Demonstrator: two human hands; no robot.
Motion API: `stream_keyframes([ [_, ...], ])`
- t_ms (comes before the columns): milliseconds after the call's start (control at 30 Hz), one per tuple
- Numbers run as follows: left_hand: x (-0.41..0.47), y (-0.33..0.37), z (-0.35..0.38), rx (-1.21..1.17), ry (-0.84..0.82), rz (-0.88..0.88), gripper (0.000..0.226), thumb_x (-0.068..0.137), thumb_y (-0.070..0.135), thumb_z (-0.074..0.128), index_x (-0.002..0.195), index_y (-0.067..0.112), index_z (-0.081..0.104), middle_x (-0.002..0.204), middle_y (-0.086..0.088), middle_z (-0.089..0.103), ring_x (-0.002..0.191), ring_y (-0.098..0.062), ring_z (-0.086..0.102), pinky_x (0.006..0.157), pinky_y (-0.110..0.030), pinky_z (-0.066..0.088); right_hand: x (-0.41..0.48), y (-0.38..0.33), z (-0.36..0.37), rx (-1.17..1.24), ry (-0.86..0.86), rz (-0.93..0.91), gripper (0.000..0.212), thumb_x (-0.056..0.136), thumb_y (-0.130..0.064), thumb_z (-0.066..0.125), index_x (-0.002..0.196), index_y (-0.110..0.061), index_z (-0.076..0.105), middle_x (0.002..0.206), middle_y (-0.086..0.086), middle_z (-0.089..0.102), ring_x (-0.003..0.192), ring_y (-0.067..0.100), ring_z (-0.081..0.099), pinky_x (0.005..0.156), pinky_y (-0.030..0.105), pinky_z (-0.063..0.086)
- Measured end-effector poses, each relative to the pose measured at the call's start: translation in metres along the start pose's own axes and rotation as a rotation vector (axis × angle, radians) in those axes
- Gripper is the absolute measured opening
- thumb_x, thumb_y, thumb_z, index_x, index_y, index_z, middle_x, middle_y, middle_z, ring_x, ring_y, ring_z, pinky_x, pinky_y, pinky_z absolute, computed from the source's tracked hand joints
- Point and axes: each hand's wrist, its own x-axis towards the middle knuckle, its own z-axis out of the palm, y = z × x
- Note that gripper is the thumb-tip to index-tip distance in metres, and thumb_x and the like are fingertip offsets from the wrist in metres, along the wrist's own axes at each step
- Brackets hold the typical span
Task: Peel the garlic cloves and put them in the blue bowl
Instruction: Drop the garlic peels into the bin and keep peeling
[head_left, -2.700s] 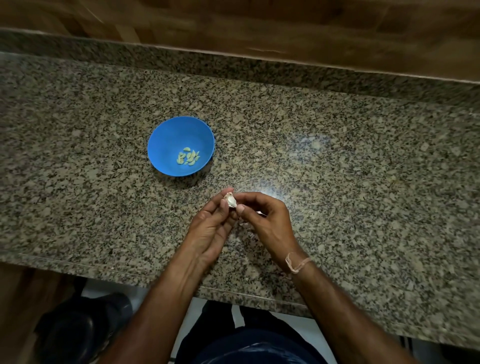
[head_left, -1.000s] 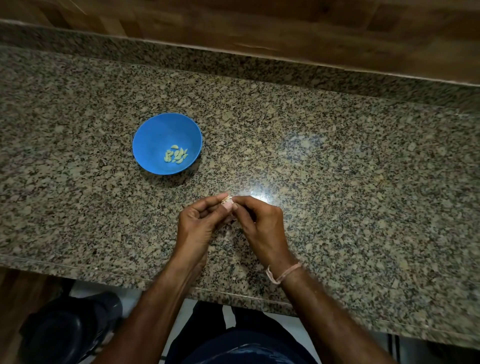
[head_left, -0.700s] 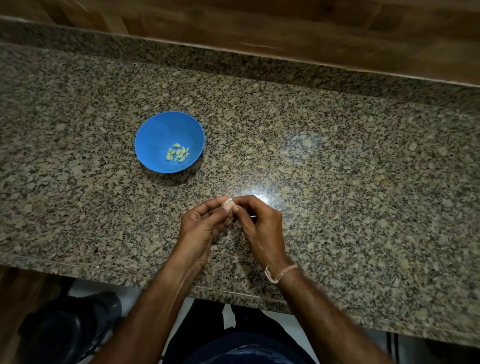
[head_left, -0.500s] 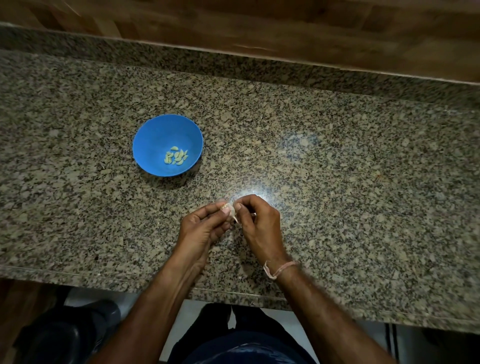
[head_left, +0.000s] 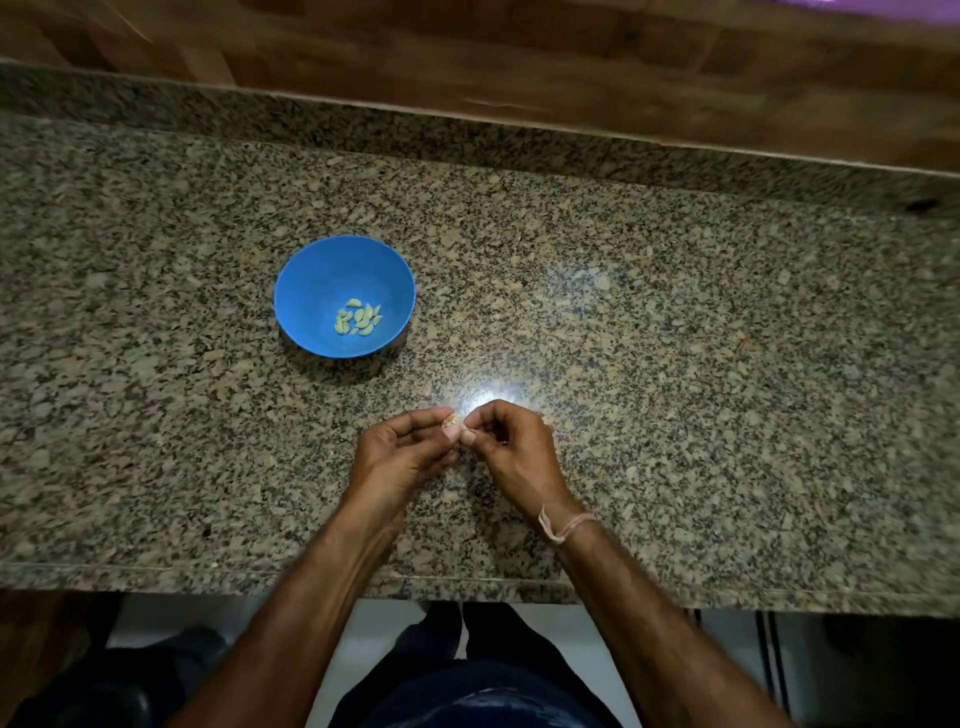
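Little has shifted since earlier: left hand (head_left: 402, 454) and right hand (head_left: 511, 447) still pinch the garlic clove (head_left: 450, 422) between them, mid-peel, near the blue bowl (head_left: 317, 275); next, probably strip remaining skin.

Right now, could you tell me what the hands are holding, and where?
A garlic clove, pinched at its ends between the fingertips of the left hand and right hand.

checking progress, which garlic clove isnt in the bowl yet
The garlic clove pinched between the left hand and right hand; the peeled cloves all lie in the blue bowl.
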Motion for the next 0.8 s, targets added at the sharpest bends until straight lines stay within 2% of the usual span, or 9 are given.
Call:
stream_keyframes([
  [100, 0.002, 0.003, -0.006, 0.049, -0.032, 0.003, 0.036, 0.082, 0.004, 0.081, 0.116, 0.003, 0.074, 0.102, -0.02, 0.078, 0.093, -0.024, 0.077, 0.076, -0.025, 0.061, -0.003, 0.005, 0.007, -0.011, 0.012, 0.034, 0.01, 0.095, -0.011, 0.073, 0.091, -0.019, 0.068, 0.086, -0.005, 0.07, 0.078, 0.003, 0.065, 0.072, 0.03, 0.058],
  [167, 0.001, 0.002, -0.006, 0.07, -0.039, 0.011, 0.033, 0.085, 0.003, 0.08, 0.117, 0.003, 0.073, 0.103, -0.018, 0.079, 0.095, -0.023, 0.077, 0.076, -0.024, 0.061, -0.007, 0.008, 0.013, 0.003, 0.051, 0.045, 0.01, 0.096, -0.013, 0.071, 0.091, -0.022, 0.067, 0.088, -0.003, 0.071, 0.083, 0.011, 0.067, 0.08, 0.04, 0.06],
  [233, 0.001, -0.001, -0.008, 0.095, -0.04, 0.01, 0.031, 0.086, 0.004, 0.079, 0.117, 0.004, 0.073, 0.104, -0.016, 0.079, 0.097, -0.024, 0.077, 0.078, -0.025, 0.061, -0.01, 0.01, 0.016, 0.013, 0.105, 0.045, 0.007, 0.095, -0.013, 0.072, 0.094, -0.02, 0.069, 0.091, -0.001, 0.073, 0.088, 0.017, 0.07, 0.084, 0.042, 0.061],
  [300, 0.001, -0.001, -0.009, 0.105, -0.044, 0.004, 0.029, 0.087, 0.003, 0.079, 0.116, 0.003, 0.073, 0.104, -0.015, 0.079, 0.098, -0.024, 0.077, 0.08, -0.026, 0.062, -0.012, 0.011, 0.018, 0.011, 0.148, 0.023, 0.006, 0.094, -0.011, 0.072, 0.096, -0.017, 0.072, 0.091, -0.001, 0.074, 0.088, 0.017, 0.071, 0.083, 0.037, 0.062],
  [367, 0.001, -0.002, -0.009, 0.093, -0.05, -0.009, 0.026, 0.088, 0.001, 0.077, 0.113, 0.003, 0.073, 0.103, -0.016, 0.079, 0.096, -0.024, 0.077, 0.079, -0.026, 0.062, -0.015, 0.01, 0.021, -0.039, 0.189, -0.011, 0.005, 0.095, -0.011, 0.071, 0.096, -0.015, 0.072, 0.087, -0.004, 0.073, 0.084, 0.013, 0.07, 0.075, 0.025, 0.059],
  [467, 0.0, -0.005, -0.007, -0.042, -0.036, -0.075, 0.022, 0.089, -0.003, 0.073, 0.111, -0.001, 0.072, 0.101, -0.018, 0.079, 0.09, -0.022, 0.078, 0.079, -0.026, 0.063, -0.017, 0.007, 0.025, -0.081, 0.236, -0.058, 0.006, 0.098, -0.009, 0.067, 0.094, -0.012, 0.07, 0.085, -0.003, 0.071, 0.079, 0.012, 0.066, 0.066, 0.015, 0.051],
  [533, 0.001, -0.007, -0.005, -0.128, -0.013, -0.11, 0.02, 0.089, -0.004, 0.072, 0.109, -0.004, 0.072, 0.1, -0.02, 0.078, 0.086, -0.021, 0.077, 0.079, -0.025, 0.064, -0.015, 0.005, 0.029, -0.086, 0.249, -0.07, 0.007, 0.099, -0.008, 0.064, 0.096, -0.013, 0.068, 0.088, -0.003, 0.07, 0.082, 0.013, 0.066, 0.067, 0.017, 0.052],
  [667, 0.004, -0.002, 0.002, -0.112, 0.024, -0.085, 0.014, 0.09, -0.005, 0.071, 0.104, -0.002, 0.073, 0.096, -0.02, 0.078, 0.08, -0.02, 0.076, 0.075, -0.024, 0.064, -0.01, 0.007, 0.033, -0.127, 0.263, -0.122, 0.007, 0.102, -0.01, 0.06, 0.097, -0.015, 0.063, 0.089, -0.004, 0.068, 0.083, 0.015, 0.065, 0.069, 0.033, 0.058],
  [800, 0.005, 0.0, 0.01, -0.029, 0.047, -0.052, 0.02, 0.089, 0.0, 0.076, 0.108, -0.003, 0.073, 0.098, -0.019, 0.079, 0.088, -0.024, 0.077, 0.079, -0.026, 0.063, -0.007, 0.01, 0.028, -0.291, 0.268, -0.269, 0.008, 0.104, -0.011, 0.057, 0.099, -0.017, 0.056, 0.085, -0.008, 0.061, 0.075, 0.008, 0.058, 0.061, 0.023, 0.049],
])
